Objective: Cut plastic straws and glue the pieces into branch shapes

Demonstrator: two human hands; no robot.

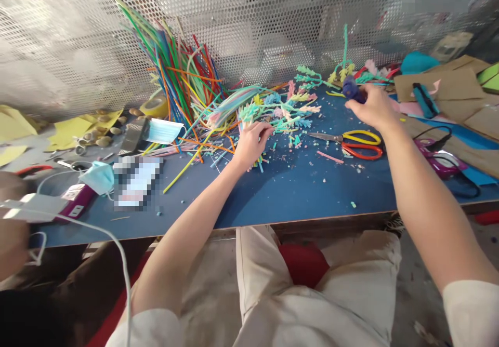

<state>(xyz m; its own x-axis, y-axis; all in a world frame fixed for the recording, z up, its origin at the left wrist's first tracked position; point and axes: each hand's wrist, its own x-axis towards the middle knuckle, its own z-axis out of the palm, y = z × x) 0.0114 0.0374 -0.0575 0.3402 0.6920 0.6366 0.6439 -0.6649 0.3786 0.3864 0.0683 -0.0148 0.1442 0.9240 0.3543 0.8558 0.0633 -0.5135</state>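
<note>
My left hand (252, 142) is closed at the front of a heap of cut colored pieces (284, 110); what its fingers hold, if anything, is too small to name. At the right, my right hand (370, 105) grips a dark purple object (353, 90) above the table. Scissors (351, 142) with one yellow and one red handle lie between my hands, blades pointing left. Small clippings are scattered around them. Behind my left hand lies a bundle of pale strips (237, 103).
Long colored strips (175, 77) lean against the perforated metal screen (273, 25). On the blue table (292, 191) are a phone (138, 183), face masks (163, 130), yellow tape (154, 106) and brown cardboard (440, 84). Another person's arm (11, 232) is at far left.
</note>
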